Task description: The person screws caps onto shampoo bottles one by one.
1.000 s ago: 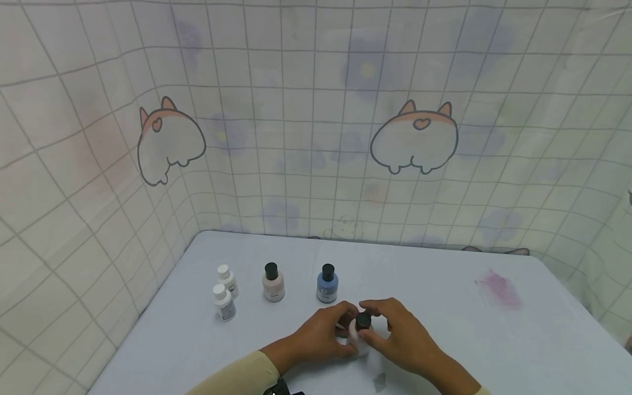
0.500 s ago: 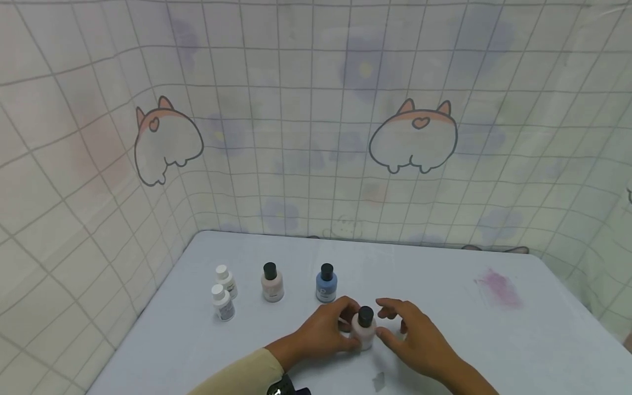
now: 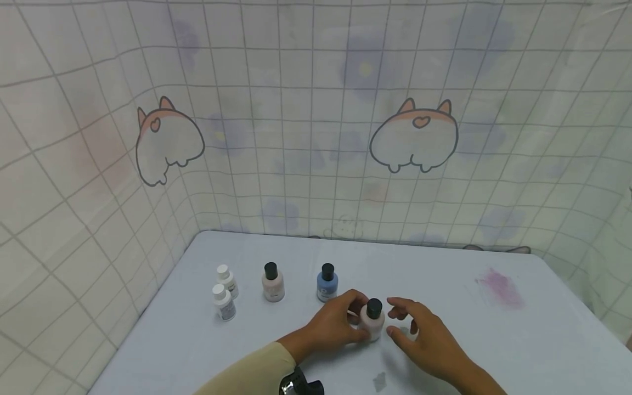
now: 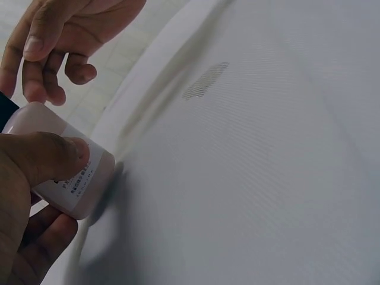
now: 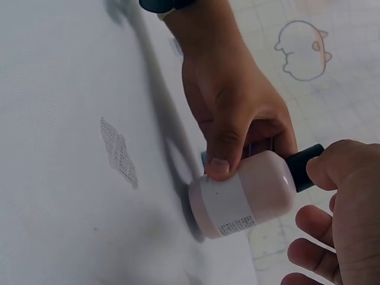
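Observation:
My left hand (image 3: 334,326) grips a pale pink bottle (image 3: 372,326) with a black cap, its thumb on the near side and its fingers behind. The bottle stands upright, its base close over the white tabletop. In the left wrist view the thumb lies across the printed label of the bottle (image 4: 83,184). To the right of the bottle is my right hand (image 3: 428,343), its fingers parted and loosely bent around nothing. From the right wrist camera, its thumb overlaps the end of the black cap (image 5: 304,167).
Behind the left hand stands a blue bottle (image 3: 327,286) with a black cap. Another pale pink bottle (image 3: 274,286) is farther left, beside two small white bottles (image 3: 225,304). A pink stain (image 3: 501,288) marks the table's right side. Patterned curtain (image 3: 316,137) surrounds the back.
The right hand has come off the black cap and drawn to the right. Holding the pink bottle, the left hand has shifted right and slightly away from the near side.

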`<state>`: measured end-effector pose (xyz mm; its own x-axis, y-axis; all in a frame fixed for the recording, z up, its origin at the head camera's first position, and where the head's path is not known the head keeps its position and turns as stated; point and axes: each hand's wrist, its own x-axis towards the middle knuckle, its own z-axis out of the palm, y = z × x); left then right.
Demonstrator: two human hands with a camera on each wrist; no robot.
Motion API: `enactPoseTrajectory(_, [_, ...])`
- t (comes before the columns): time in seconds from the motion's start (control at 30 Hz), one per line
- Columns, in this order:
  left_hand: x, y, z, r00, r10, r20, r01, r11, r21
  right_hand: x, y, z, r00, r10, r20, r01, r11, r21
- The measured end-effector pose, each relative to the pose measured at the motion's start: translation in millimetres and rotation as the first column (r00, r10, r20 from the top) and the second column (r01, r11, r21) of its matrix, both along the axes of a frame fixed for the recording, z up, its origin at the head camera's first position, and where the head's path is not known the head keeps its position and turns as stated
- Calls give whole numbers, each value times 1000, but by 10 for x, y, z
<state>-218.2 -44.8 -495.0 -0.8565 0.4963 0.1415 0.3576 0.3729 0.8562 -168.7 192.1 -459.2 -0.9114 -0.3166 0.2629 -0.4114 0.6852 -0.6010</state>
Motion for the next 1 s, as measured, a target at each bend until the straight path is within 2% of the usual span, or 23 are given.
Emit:
enactPoseTrajectory(0.2, [-57, 61, -14, 998, 33, -46, -33, 999, -8, -12, 33, -14, 1000, -11, -25, 11, 1000, -16])
enactPoseTrajectory(0.37, [-90, 110, -13, 997, 66, -40, -66, 998, 4, -14, 60, -9, 999, -5, -36, 5, 1000, -17])
enactPoseTrajectory(0.63, [-139, 197, -30, 992, 117, -39, -117, 993, 15, 9, 128, 30, 1000, 2, -5, -2, 1000, -25])
enactPoseTrajectory(0.77, [-173, 236, -37, 990, 136, -24, -135, 991, 17, 8, 172, 3, 1000, -8, 10, 8, 1000, -20])
enactPoseTrajectory(1.0, [-220, 283, -50, 985, 172, -14, -171, 985, 22, -1, 206, -61, 1000, -10, -22, 10, 1000, -15])
